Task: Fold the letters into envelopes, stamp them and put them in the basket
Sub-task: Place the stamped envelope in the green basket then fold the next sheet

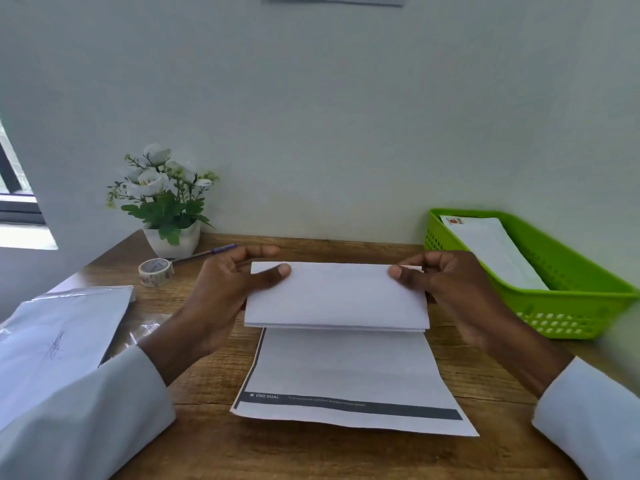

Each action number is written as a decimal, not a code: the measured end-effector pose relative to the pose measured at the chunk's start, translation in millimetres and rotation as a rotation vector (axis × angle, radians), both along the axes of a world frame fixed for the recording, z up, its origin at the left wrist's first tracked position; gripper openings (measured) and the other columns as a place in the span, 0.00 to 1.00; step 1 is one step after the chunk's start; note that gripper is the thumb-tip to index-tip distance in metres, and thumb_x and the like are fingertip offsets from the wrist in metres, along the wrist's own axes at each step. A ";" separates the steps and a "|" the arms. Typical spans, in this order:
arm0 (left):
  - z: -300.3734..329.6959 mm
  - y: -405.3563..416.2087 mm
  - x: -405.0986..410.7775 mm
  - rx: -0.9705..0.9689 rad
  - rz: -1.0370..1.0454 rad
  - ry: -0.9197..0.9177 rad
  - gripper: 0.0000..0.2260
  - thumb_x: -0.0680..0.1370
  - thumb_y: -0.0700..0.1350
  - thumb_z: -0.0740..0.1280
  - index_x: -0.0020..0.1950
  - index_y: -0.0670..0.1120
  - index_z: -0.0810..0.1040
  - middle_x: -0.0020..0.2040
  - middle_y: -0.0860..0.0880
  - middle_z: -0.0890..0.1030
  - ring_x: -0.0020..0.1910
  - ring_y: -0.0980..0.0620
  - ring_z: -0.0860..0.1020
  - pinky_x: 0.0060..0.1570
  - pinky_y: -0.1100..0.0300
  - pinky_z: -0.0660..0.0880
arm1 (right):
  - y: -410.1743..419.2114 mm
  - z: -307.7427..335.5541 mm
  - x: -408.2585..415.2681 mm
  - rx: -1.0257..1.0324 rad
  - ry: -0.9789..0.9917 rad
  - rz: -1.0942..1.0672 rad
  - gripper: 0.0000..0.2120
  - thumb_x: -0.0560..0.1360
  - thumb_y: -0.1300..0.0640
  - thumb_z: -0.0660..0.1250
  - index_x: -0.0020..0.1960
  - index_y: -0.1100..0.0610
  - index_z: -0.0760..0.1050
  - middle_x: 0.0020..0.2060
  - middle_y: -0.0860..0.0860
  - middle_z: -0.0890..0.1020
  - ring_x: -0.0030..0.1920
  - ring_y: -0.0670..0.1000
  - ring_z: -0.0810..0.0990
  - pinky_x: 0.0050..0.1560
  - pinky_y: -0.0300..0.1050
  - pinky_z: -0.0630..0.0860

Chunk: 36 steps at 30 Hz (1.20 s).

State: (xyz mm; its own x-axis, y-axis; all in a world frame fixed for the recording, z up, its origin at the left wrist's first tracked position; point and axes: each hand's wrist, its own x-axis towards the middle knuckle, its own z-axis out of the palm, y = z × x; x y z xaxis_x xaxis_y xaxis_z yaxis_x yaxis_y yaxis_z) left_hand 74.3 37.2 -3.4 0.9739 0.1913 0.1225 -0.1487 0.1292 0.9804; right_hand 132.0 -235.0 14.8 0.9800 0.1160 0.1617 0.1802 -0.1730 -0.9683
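Note:
A white letter lies on the wooden desk in front of me, its top part folded over toward me into a flat band. My left hand pinches the band's upper left corner, thumb on top. My right hand pinches its upper right corner the same way. The letter's near end, with a dark printed bar, rests flat on the desk. A green plastic basket stands at the right, holding a stamped white envelope.
A clear plastic pack of white envelopes lies at the left edge. Behind my left hand are a roll of tape, a purple pen and a potted white flower. A wall closes the desk's far side.

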 end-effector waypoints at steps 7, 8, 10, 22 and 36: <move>-11.6 -18.3 -1.9 -0.161 -0.200 0.142 0.22 0.66 0.36 0.74 0.60 0.44 0.79 0.55 0.47 0.85 0.52 0.48 0.84 0.39 0.58 0.83 | 12.3 -14.1 -2.5 0.500 0.257 0.005 0.17 0.65 0.61 0.77 0.53 0.63 0.81 0.49 0.59 0.86 0.42 0.53 0.86 0.36 0.43 0.81; -12.5 -18.2 -0.3 -0.177 -0.178 0.124 0.22 0.66 0.36 0.74 0.60 0.43 0.79 0.55 0.47 0.85 0.52 0.48 0.84 0.39 0.59 0.83 | 13.0 -15.6 -4.1 0.514 0.291 0.052 0.20 0.64 0.62 0.77 0.56 0.63 0.80 0.50 0.59 0.86 0.45 0.55 0.86 0.39 0.45 0.82; -13.8 -17.2 2.6 -0.233 -0.142 0.101 0.23 0.66 0.36 0.73 0.61 0.41 0.79 0.56 0.45 0.84 0.52 0.48 0.84 0.40 0.61 0.82 | 16.0 -19.9 -7.3 0.500 0.316 0.125 0.24 0.64 0.64 0.76 0.60 0.61 0.79 0.52 0.58 0.86 0.51 0.57 0.85 0.47 0.50 0.82; -14.8 -9.1 4.5 -0.121 -0.084 0.164 0.23 0.66 0.38 0.75 0.61 0.41 0.79 0.54 0.46 0.85 0.49 0.48 0.85 0.35 0.62 0.82 | 14.3 -18.9 -9.2 0.279 0.340 0.226 0.27 0.61 0.73 0.75 0.59 0.61 0.78 0.51 0.55 0.86 0.46 0.52 0.87 0.38 0.44 0.83; -15.1 9.5 13.8 0.431 0.079 0.312 0.24 0.66 0.41 0.80 0.59 0.46 0.77 0.34 0.47 0.84 0.27 0.54 0.81 0.27 0.63 0.77 | -12.6 -24.7 11.4 0.075 0.375 0.003 0.17 0.65 0.73 0.75 0.53 0.68 0.79 0.46 0.60 0.86 0.37 0.51 0.86 0.32 0.39 0.82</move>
State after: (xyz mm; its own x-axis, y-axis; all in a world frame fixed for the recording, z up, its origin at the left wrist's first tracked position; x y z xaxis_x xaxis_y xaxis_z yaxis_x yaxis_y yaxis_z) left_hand 88.1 46.7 -18.5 0.9612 0.2621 -0.0864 0.1649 -0.2944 0.9413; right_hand 143.4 -247.6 -9.9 0.9725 0.1204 -0.1996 -0.1883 -0.0988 -0.9771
